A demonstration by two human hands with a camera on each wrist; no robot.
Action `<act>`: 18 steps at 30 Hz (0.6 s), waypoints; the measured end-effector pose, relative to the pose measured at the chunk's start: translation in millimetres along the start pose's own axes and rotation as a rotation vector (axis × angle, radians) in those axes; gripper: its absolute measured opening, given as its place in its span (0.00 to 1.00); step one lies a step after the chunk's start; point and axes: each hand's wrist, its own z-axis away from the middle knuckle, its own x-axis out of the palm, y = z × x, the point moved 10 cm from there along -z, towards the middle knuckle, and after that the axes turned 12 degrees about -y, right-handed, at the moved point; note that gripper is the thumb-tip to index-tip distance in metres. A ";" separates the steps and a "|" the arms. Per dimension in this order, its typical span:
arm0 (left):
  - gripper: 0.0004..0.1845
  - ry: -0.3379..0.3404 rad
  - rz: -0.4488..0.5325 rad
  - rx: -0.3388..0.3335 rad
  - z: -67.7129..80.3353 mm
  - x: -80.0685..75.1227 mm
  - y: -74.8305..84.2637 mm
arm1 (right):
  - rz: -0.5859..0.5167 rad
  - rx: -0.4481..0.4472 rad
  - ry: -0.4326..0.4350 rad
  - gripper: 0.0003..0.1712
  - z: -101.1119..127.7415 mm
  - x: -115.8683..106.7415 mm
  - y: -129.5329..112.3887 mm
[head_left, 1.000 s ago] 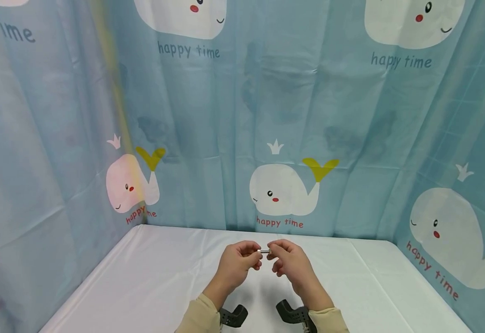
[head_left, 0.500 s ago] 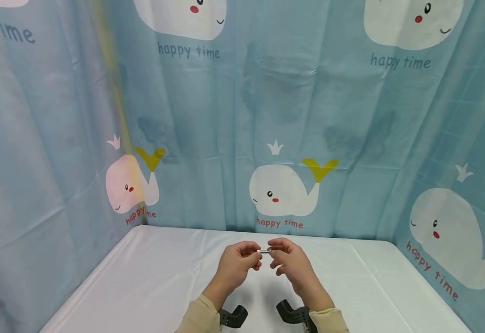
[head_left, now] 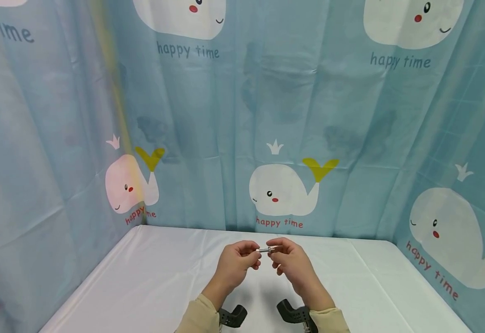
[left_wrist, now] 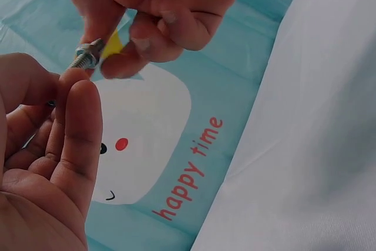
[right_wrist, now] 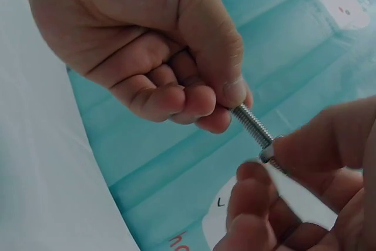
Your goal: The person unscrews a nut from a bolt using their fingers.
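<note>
Left hand: the left hand (head_left: pixel 235 262) is closed on one end of a threaded bolt (right_wrist: pixel 251 124); its thumb and curled fingers (right_wrist: pixel 176 99) grip the bolt, so this end is hidden in the hand.
Right hand: the right hand (head_left: pixel 291 260) pinches a small nut (right_wrist: pixel 267 152) that sits on the thread, with thumb and fingertips closed around it.
Where the bolt is: it is held in the air between both hands, almost level, above the near middle of the white surface (head_left: pixel 151 282). It does not touch the surface.
Bolt relative to hands: the left hand is on its left end, the right hand on its right part. Only a short piece of bare thread shows between them.
Risk: I think the nut could slip from the fingertips, because the pinch is small and the nut is smooth. It may then fall on the surface and roll away.
Second risk: if the nut is tilted on the thread, it may jam.
Around: a blue curtain (head_left: pixel 267 101) with white whales stands behind and at both sides.
</note>
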 end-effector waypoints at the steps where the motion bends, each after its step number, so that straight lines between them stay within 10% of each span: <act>1: 0.05 0.001 0.002 -0.001 -0.1 0.0 0.1 | 0.005 0.002 0.001 0.11 0.0 0.0 -0.1; 18: 0.05 -0.004 -0.002 -0.002 0.0 1.4 1.5 | 0.034 0.017 0.035 0.12 1.6 -2.2 0.7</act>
